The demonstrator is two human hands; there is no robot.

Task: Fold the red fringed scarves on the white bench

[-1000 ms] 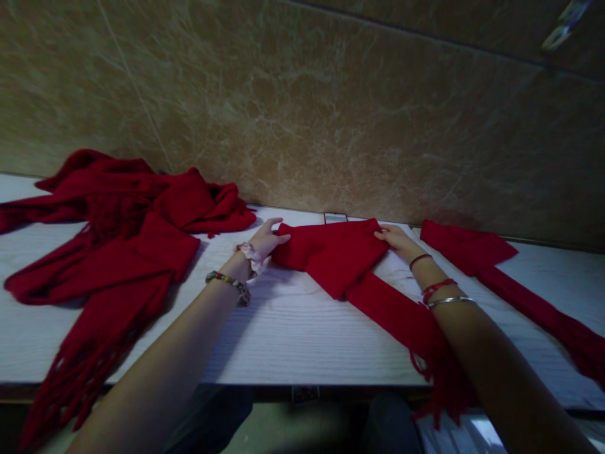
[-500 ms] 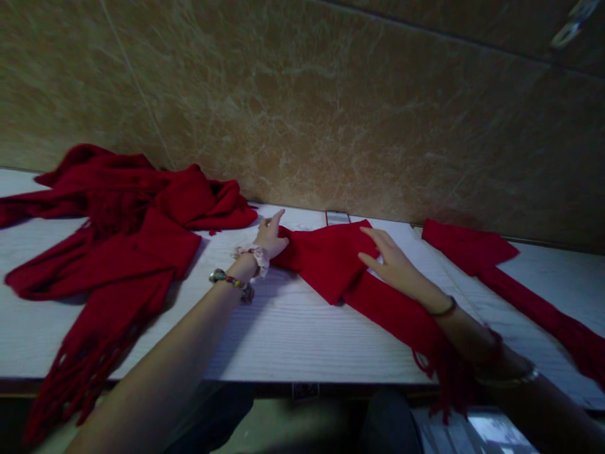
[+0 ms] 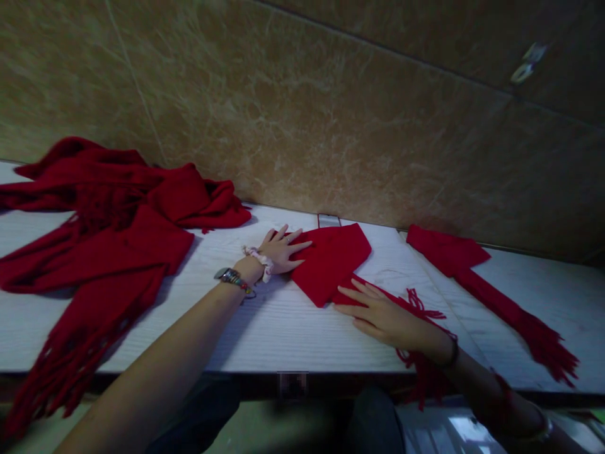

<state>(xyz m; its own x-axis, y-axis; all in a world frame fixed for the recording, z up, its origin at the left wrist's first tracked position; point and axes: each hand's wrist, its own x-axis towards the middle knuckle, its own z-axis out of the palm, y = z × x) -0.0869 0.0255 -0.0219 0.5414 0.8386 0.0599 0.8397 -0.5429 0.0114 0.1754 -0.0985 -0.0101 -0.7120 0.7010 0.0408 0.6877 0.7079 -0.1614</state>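
A red scarf (image 3: 329,258) lies folded on the white wood-grain table, its fringed end running toward the front edge at right. My left hand (image 3: 282,252) rests on the scarf's left part with fingers spread flat. Over the fringed tail, my right hand (image 3: 378,313) lies palm down, its fingers stretched out and slightly apart; the hand and forearm hide part of the tail. Neither hand grips the cloth.
A heap of red fringed scarves (image 3: 137,208) covers the table's left side, fringe hanging over the front edge. Another folded red scarf (image 3: 447,249) lies at right. A phone-like flat object (image 3: 329,221) sits by the tiled wall (image 3: 302,126).
My left hand has flattened onto the scarf. My right hand has moved from the scarf's upper right corner down to its tail, and the fringe has shifted up onto the table.
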